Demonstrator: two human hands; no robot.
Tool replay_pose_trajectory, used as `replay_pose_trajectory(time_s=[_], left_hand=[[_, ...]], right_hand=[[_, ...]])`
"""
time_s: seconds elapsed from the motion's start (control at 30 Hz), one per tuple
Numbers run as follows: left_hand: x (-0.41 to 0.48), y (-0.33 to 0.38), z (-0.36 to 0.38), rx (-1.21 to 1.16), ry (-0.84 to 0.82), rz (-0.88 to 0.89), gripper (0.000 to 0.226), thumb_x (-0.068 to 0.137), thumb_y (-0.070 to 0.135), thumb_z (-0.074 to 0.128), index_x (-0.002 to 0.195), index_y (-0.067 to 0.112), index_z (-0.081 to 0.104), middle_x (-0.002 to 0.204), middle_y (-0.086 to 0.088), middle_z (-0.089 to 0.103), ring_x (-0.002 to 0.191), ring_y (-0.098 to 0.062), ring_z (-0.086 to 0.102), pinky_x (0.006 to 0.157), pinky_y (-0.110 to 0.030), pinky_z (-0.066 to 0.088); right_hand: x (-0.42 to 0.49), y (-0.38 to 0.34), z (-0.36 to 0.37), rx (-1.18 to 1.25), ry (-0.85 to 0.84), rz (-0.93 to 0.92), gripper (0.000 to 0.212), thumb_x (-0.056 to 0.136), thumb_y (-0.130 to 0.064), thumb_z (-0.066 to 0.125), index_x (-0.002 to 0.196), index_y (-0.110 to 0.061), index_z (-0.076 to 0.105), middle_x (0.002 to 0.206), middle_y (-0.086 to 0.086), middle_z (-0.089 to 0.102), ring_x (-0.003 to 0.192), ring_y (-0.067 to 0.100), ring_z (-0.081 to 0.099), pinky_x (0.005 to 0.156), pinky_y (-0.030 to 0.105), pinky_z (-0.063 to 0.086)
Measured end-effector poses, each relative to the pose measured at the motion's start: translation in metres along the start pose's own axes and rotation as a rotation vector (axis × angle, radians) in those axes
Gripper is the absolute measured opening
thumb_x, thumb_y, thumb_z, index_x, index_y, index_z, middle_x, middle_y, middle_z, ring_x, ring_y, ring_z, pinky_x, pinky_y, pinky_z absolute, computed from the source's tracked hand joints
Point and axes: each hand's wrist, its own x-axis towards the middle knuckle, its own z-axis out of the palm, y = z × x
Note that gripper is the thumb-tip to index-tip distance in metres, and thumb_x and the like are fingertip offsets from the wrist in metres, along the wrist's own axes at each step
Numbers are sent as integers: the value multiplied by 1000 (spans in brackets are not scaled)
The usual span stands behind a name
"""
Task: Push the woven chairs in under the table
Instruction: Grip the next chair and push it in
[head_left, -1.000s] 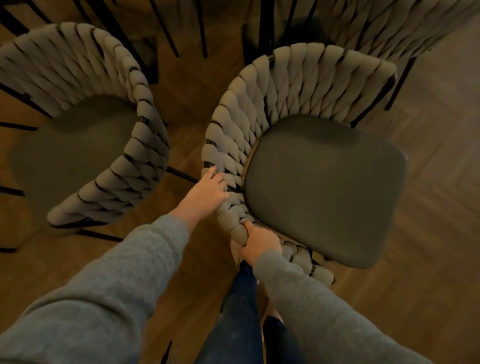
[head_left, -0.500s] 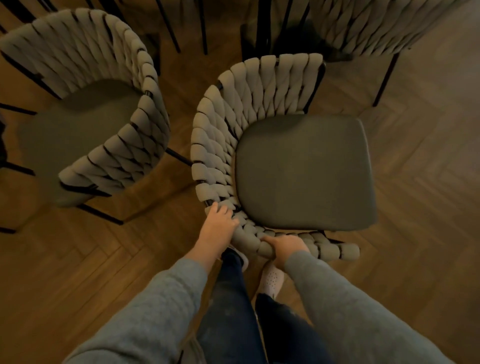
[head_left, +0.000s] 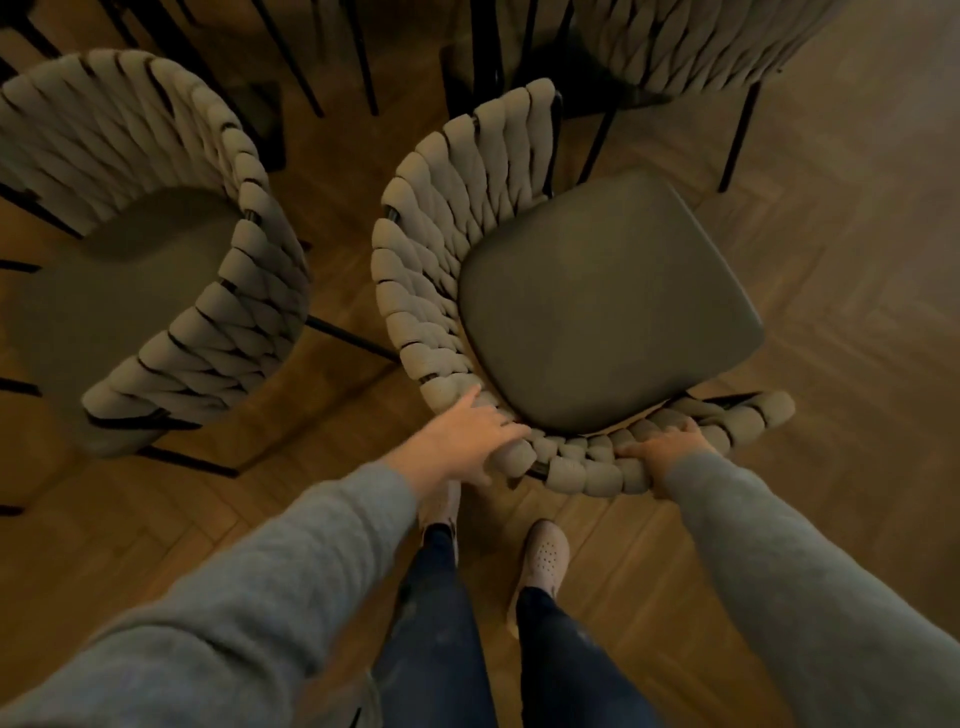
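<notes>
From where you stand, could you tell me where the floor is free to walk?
Bare floor lies right of the held chair, and between the left chair and your left sleeve. Crowded: the gap between both chairs, crossed by a black leg.

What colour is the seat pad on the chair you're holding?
Plain dark grey-green seat pad on the woven chair, no pattern; head view shows it best.
</notes>
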Motion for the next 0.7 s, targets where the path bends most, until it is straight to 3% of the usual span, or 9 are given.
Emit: replay_pose_trajectory(time_s=[0.07,0.17,0.23,0.33,0.43,0.53,0.7], left_hand=[[-5,-42,-11,140,-73,-37,86,82,48,66,151,24,23,149,-3,38,140,-25,31,117,-56,3],[-4,-105,-31,345,-170,-51,81,83,35,68,151,23,24,150,-6,36,141,-27,29,118,-57,8],[6,-136,-41,456,-209,-6,74,86,26,66,149,23,28,149,-7,38,140,-28,31,116,-58,13],[22,-156,-42,541,-192,29,62,89,19,60,145,23,34,140,-7,48,133,-30,40,113,-62,19],[23,-160,-33,517,-149,-4,47,94,23,50,140,31,42,133,-5,54,126,-29,46,110,-60,24],[13,-154,-26,475,-128,-31,42,95,23,48,136,33,48,128,-4,58,124,-29,48,110,-60,23],[-8,-127,2,332,-135,-106,38,92,25,49,130,31,52,119,-1,62,119,-27,50,109,-61,22]], right_hand=[[-6,-16,-11,121,-71,-26,82,77,-47,75,146,-38,34,144,-3,46,135,25,40,115,51,24],[-10,-69,-31,464,32,-165,92,72,-61,71,149,-32,30,140,-2,48,126,22,48,106,39,40],[-8,-114,-45,564,159,-193,86,80,-57,65,150,-28,25,141,1,46,126,24,48,105,39,41],[1,-158,-56,693,253,-55,73,93,-36,56,153,-22,17,147,9,40,131,29,42,108,41,39],[6,-166,-55,694,309,49,63,96,-21,49,152,-27,21,143,7,46,127,27,47,104,38,42],[6,-169,-48,663,358,39,57,96,-22,47,149,-30,26,137,5,52,121,25,52,99,36,44],[-6,-163,-27,572,269,-29,58,98,-25,45,151,-32,24,137,5,51,123,26,49,100,38,43]])
